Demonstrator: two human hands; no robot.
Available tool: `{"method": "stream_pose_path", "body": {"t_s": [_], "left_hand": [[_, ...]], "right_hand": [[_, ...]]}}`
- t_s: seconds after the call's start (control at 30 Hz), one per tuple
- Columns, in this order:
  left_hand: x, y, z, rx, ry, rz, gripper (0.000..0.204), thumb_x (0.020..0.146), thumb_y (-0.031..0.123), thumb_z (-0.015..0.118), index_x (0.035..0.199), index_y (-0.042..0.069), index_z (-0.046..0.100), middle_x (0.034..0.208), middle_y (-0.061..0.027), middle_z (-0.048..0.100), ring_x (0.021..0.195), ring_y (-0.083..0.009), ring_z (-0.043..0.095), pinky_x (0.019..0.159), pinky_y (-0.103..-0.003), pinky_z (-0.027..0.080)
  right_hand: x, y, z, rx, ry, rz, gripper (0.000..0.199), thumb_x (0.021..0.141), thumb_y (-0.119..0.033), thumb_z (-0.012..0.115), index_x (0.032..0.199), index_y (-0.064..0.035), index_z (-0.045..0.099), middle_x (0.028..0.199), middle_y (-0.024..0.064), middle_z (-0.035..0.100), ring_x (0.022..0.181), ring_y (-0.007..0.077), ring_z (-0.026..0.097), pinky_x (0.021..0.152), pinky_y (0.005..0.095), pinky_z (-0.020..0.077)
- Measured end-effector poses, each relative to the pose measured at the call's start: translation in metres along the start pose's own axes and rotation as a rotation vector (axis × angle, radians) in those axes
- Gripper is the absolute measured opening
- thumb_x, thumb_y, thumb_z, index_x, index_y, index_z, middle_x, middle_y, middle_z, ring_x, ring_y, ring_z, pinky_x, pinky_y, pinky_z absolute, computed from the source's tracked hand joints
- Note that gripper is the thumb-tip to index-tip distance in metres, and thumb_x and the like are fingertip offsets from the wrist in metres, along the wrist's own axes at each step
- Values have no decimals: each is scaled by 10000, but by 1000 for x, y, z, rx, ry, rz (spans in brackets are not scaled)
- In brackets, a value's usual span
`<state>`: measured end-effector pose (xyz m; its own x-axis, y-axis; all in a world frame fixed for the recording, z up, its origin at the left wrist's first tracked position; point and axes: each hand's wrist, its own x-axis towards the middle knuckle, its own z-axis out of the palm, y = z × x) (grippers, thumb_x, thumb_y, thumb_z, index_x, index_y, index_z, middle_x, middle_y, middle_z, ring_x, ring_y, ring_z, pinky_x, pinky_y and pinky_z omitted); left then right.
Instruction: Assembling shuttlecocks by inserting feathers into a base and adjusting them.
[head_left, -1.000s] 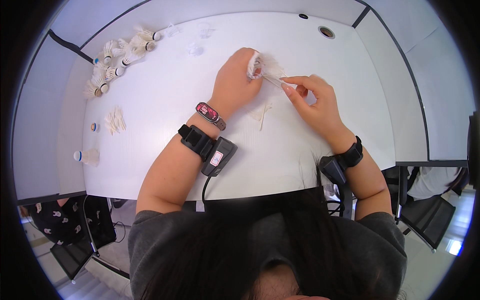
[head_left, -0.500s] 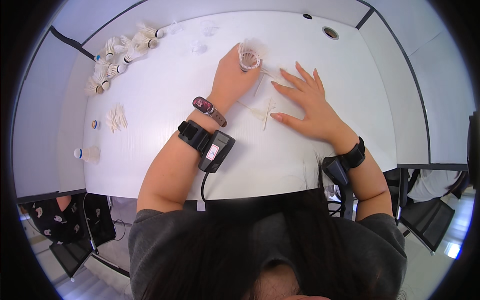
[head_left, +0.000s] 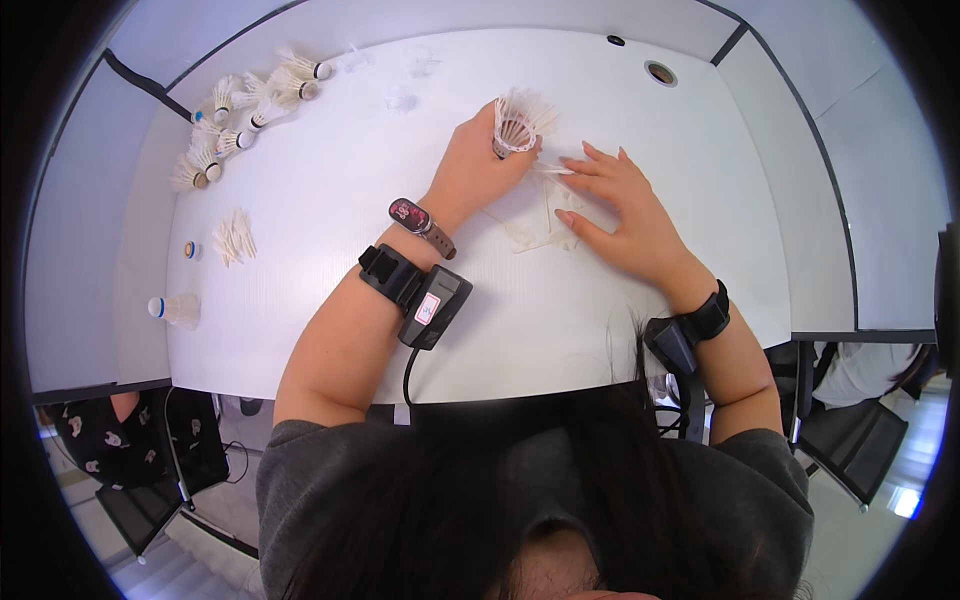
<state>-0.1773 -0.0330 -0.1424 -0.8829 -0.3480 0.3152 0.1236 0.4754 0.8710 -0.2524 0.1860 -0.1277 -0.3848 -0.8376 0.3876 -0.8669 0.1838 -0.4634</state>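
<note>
My left hand [head_left: 478,160] gripped the shuttlecock [head_left: 516,125] near the tabletop's [head_left: 330,230] far edge; my right hand [head_left: 620,205] lay spread, pinning loose feathers [head_left: 535,232]. I judged a gentle, steady grip best.

A white table [head_left: 330,300] fills the middle of the view, its top bright under even, cool light. At 12 o'clock two round cable ports sit in the tabletop, a small dark one [head_left: 616,41] and a larger grey one [head_left: 659,72]. Pale partition panels [head_left: 90,250] flank it at 9 and 2 o'clock, joined by dark seams. At 4 o'clock a dark office chair [head_left: 850,440] stands on a light floor; at 8 o'clock another chair [head_left: 140,500]
</note>
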Motion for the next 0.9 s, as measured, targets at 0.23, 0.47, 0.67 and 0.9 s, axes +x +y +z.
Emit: {"method": "stream_pose_path", "body": {"t_s": [0.23,0.47,0.67,0.9], "left_hand": [[3,-4,1,-3,78,-6,338,883,169,750,1143,-6,622,1019,-78,716,925,-142,664,821,-304,531],[2,-2,0,11,51,9,343,884,168,751,1156,2,625,1033,-84,717,942,-153,673,840,-304,531],[0,0,0,9,23,3,343,890,167,747,1173,13,629,1049,-77,715,962,-152,673,858,-306,531],[-1,4,7,-102,79,89,350,888,203,751,1131,-11,618,1017,-98,718,941,-189,687,829,-331,540]], "right_hand": [[5,2,0,87,132,-22,216,858,-93,734,1071,-57,729,1166,92,710,1256,315,586,1113,471,406],[8,-4,-7,163,213,23,158,846,-36,713,1001,-39,742,1062,108,712,1124,298,633,928,385,513],[9,-5,-7,151,257,57,216,854,5,698,1046,-66,766,1029,106,712,980,257,646,825,350,517],[8,-6,-5,232,294,98,209,868,16,697,1045,-61,776,954,91,745,886,224,661,798,319,519]]}}
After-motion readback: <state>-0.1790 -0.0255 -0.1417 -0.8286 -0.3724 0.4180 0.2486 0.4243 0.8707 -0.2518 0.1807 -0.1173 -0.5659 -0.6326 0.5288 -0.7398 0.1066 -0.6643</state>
